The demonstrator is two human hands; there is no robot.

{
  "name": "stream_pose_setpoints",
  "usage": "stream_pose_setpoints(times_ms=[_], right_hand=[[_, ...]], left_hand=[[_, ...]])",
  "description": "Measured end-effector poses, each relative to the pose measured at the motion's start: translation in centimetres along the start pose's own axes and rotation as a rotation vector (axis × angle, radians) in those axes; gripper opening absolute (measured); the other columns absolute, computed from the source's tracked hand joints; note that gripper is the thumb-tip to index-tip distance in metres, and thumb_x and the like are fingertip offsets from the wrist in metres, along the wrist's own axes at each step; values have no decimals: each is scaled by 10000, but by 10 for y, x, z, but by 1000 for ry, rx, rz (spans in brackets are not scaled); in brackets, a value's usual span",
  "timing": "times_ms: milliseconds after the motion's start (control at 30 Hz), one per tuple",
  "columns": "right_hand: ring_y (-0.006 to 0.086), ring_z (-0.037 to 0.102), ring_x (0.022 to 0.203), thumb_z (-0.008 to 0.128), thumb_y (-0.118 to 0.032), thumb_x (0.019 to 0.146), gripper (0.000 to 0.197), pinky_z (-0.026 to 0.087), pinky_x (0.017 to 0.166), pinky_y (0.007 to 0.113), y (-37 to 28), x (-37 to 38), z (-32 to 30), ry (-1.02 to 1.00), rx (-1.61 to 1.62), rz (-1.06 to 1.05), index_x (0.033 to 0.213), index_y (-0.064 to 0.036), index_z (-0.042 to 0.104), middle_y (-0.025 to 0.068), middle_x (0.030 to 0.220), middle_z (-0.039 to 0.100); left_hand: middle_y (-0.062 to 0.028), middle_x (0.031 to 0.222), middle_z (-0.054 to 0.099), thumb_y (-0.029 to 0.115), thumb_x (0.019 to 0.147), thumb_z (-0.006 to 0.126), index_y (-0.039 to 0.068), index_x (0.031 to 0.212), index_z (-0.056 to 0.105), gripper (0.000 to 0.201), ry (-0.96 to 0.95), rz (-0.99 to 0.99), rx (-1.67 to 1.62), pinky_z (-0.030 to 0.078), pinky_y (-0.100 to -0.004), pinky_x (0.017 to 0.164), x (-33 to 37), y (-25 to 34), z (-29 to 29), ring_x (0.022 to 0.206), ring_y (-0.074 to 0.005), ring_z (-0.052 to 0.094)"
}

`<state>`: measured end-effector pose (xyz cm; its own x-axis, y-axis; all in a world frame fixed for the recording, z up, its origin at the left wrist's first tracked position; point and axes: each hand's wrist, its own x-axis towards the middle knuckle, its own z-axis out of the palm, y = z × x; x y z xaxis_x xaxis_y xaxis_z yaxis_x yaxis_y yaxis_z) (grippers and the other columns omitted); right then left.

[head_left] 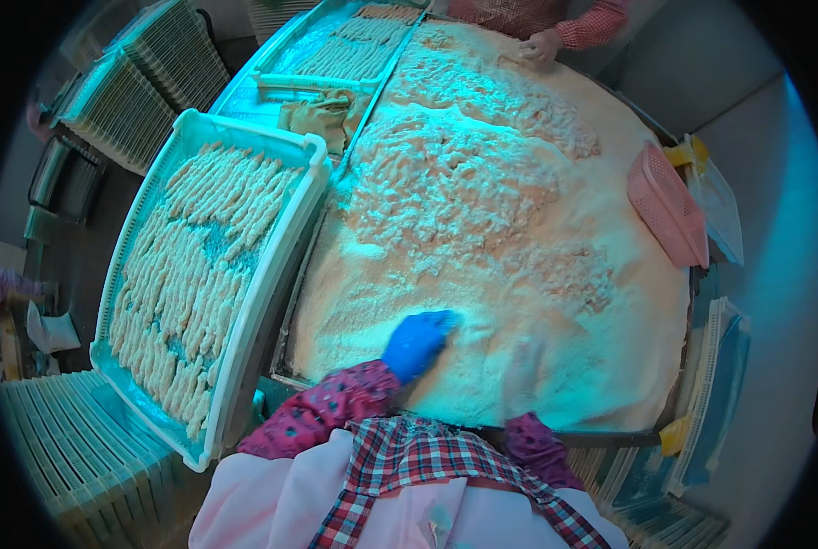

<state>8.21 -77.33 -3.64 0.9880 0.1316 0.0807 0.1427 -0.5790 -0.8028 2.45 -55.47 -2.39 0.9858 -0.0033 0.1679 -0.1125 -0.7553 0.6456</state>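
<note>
Breadcrumbs (pixel 482 210) fill the big table (pixel 647 119) from the upper middle of the frame down to its lower middle, heaped in pale, lumpy drifts and smoother near the bottom edge. Both of the person's hands rest on this crumb bed at the lower middle of the picture. The left hand (pixel 417 342), in a blue glove, lies flat on the crumbs with fingers together and pointing to the upper right, clamped on nothing that shows. The right hand (pixel 523 366) is just beside it to the right, so dusted with crumbs and blurred that whether it is spread or closed cannot be told. The two hands are a little apart, not touching.

At the left of the frame a white tray (pixel 253 302) stands tilted against the table's edge, packed with rows of breaded strips (pixel 189 265). A second tray (pixel 272 82) with more strips lies at the upper middle, with brownish gloves (pixel 322 114) beside it. Stacked trays (pixel 70 457) fill the lower left. A pink basket (pixel 670 206) sits at the right rim of the table. At the top, another person's hand (pixel 542 44), in a checked sleeve, touches the crumbs.
</note>
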Motion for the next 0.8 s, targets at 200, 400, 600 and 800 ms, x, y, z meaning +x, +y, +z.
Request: stream_pose_setpoints(times_ms=[200, 400, 600, 800], right_hand=[[331, 250, 1326, 367, -267, 951, 563, 199, 1083, 409, 8, -17, -8, -120, -94, 180, 1413, 0, 187, 202, 1451, 221], [330, 185, 1360, 339, -242, 955, 510, 149, 1103, 413, -58, 6, 31, -114, 49, -196, 1398, -8, 245, 213, 1445, 238], [381, 244, 1326, 264, -314, 948, 516, 215, 1069, 404, -112, 16, 46, -403, -76, -207, 1375, -32, 335, 198, 1423, 303], [362, 313, 1295, 520, -275, 878, 600, 341, 991, 397, -154, 49, 78, -494, 397, -594, 1386, -34, 311, 223, 1407, 311]], left_hand=[[-128, 1044, 599, 167, 727, 666, 98, 1178, 552, 470, 49, 55, 71, 477, -381, 786, -4, -9, 0, 920, -316, 577], [-114, 1380, 382, 253, 914, 499, 113, 1361, 369, 486, -347, -732, -1138, 359, -348, 979, 31, 13, 9, 1231, -270, 400], [-107, 1460, 247, 255, 959, 419, 36, 1432, 172, 576, -72, -324, -1364, 235, -315, 1079, -22, -6, 52, 1296, -194, 295], [-71, 1082, 529, 304, 968, 392, 64, 1296, 404, 408, 387, -889, -1874, 454, -302, 760, -15, -30, 36, 855, -168, 525]])
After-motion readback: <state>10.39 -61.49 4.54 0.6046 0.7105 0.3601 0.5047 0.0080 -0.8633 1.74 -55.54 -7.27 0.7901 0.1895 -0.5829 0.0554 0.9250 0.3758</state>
